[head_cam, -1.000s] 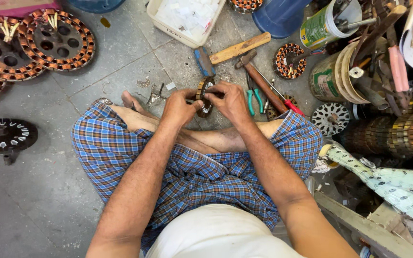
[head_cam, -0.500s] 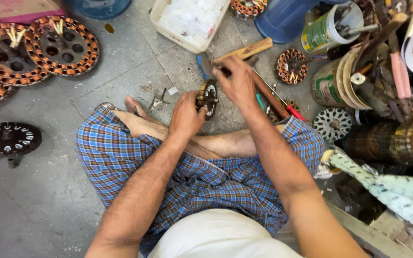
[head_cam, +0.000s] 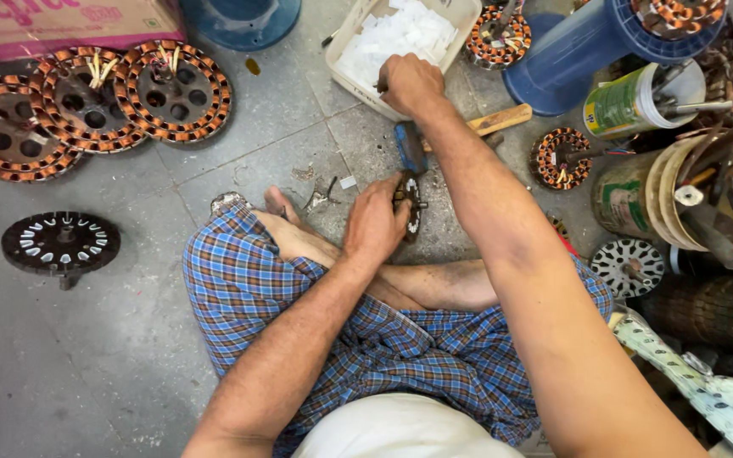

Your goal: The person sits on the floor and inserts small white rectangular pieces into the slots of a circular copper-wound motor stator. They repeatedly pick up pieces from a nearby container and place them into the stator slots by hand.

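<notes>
On the grey concrete floor (head_cam: 112, 339), head view: a white plastic tub (head_cam: 460, 17) sits at the top centre, filled with small white paper slips (head_cam: 400, 38). The right hand (head_cam: 409, 83) reaches over the tub's near rim, fingers curled down at the slips; whether it grips any cannot be told. The left hand (head_cam: 375, 222) is closed around a small wound stator (head_cam: 413, 203), held upright just above the crossed legs. To the right, a green-labelled can (head_cam: 625, 102) holds metal tools, their tips cut off. A blue spool (head_cam: 583, 47) lies beside it. The stator's winding is mostly hidden by the fingers. A blue-handled tool (head_cam: 409, 146) lies between the two hands, partly covered by the right forearm.
</notes>
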